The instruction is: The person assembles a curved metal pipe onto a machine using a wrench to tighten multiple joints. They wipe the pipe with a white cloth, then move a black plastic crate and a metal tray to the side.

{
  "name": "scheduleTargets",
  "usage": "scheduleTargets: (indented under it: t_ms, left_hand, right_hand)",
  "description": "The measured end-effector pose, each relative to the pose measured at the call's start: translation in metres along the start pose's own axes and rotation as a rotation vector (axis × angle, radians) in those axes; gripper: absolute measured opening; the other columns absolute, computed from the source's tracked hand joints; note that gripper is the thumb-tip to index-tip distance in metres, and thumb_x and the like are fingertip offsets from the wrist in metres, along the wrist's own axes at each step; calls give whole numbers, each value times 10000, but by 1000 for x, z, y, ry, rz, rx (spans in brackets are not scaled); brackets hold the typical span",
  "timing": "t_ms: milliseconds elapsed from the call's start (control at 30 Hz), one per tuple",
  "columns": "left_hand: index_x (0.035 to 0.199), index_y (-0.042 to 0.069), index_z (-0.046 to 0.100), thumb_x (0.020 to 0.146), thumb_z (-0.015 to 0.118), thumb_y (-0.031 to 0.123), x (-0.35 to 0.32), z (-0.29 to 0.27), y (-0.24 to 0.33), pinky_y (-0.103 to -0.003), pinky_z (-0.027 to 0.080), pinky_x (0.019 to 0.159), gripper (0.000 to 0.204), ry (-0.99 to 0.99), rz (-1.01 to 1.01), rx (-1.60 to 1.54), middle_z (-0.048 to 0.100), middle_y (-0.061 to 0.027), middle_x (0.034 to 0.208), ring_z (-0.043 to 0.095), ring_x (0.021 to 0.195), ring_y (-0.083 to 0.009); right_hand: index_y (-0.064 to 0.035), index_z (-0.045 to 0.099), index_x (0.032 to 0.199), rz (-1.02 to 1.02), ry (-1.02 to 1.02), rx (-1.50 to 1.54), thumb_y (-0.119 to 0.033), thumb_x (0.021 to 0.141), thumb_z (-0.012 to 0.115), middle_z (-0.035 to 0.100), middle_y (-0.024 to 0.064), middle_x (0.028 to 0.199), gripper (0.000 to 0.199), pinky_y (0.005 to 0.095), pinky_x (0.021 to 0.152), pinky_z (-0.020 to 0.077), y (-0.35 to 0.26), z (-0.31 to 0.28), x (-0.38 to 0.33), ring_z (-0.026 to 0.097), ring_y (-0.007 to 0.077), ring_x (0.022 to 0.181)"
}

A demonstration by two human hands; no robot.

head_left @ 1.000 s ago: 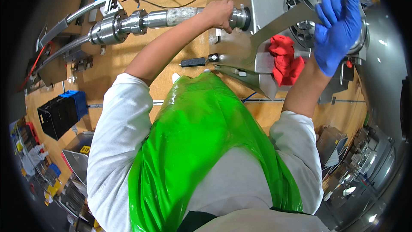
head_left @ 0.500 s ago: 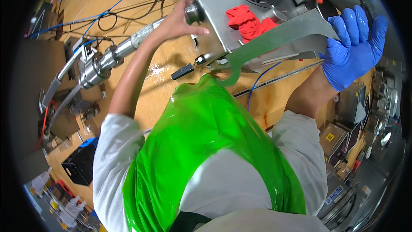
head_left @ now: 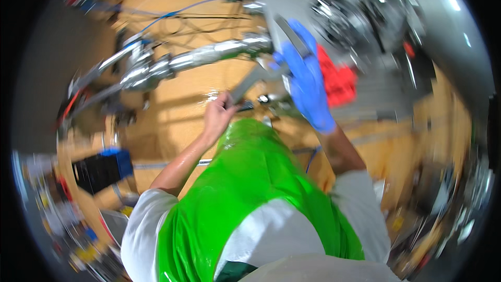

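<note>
The bare left hand (head_left: pixel 219 114) is seen curled shut around the lower end of a long flat grey metal bar (head_left: pixel 249 84), which runs slantwise up to the right. The right hand (head_left: pixel 307 81), covered by a thin blue glove, is laid over the bar's upper end with fingers stretched long and nearly straight; whether the bar is actually clamped under them cannot be told through the blur. Just right of the bar, a crumpled red cloth (head_left: pixel 338 79) is seen, partly hidden by the gloved hand. Left of the bar, a shiny round steel pipe (head_left: pixel 201 58) with a thicker flanged joint is laid across a glossy pale wooden bench (head_left: pixel 172 115). Above the bar, a grey metal machine housing (head_left: pixel 334 5) with round, smeared fittings is seen, and blue and black cables (head_left: pixel 172 13) are strung over the wood above the pipe. Below the bar, a slick bright green plastic apron (head_left: pixel 250 193) is worn over a white shirt. Far down to the left of the bar, a black box with a blue part (head_left: pixel 102 169) is set; its contents cannot be made out.
</note>
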State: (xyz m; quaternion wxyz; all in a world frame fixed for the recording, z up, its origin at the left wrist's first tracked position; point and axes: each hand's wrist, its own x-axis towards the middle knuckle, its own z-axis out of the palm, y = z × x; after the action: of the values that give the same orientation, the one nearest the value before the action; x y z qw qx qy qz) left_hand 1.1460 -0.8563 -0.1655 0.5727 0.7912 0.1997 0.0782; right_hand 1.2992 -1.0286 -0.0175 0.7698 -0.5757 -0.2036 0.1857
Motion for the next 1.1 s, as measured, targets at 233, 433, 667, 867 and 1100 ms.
scheduleTargets:
  t_ms: [233, 433, 667, 867, 1100]
  left_hand:
    - [751, 85, 558, 736, 688, 308, -80, -70, 2, -419, 447, 573, 259, 345, 42, 647, 569, -108, 684, 585, 677, -309]
    - [751, 98, 576, 739, 654, 362, -150, -103, -17, -453, 461, 542, 275, 182, -87, 789, 593, -129, 683, 608, 689, -328]
    - [935, 124, 603, 698, 696, 454, -285, -162, -110, -452, 467, 714, 417, 195, -351, 687, 597, -115, 942, 587, 914, -288]
    - [987, 122, 593, 731, 703, 429, -406, -213, -127, -410, 453, 756, 415, 789, -65, 687, 598, -54, 1006, 563, 981, -231]
    - [954, 84, 566, 814, 641, 471, -483, -268, -184, -375, 489, 682, 418, 870, -326, -478, 606, -61, 849, 611, 774, -214]
  right_hand:
    - [-26, 395, 1351, -707, -401, -1204, -278, 718, 756, 459, 165, 1221, 771, 434, 935, 352, 20, 39, -29, 448, 313, 1107]
    - [-112, 455, 1301, -442, -1131, -1504, -288, 770, 682, 565, 173, 1099, 603, 426, 768, 450, 96, 105, -75, 569, 324, 968]
    - [-121, 465, 1236, -370, -1413, -1444, -349, 890, 549, 651, 193, 839, 423, 472, 577, 472, 175, 214, -158, 628, 376, 674]
    - [-7, 596, 1053, 91, -1692, -1009, -310, 923, 520, 604, 121, 692, 339, 365, 559, 433, 312, 296, -215, 555, 228, 598]
    - [16, 549, 1130, 239, -1913, -820, -282, 934, 527, 468, -11, 664, 357, 246, 476, 341, 296, 484, -301, 390, 75, 536]
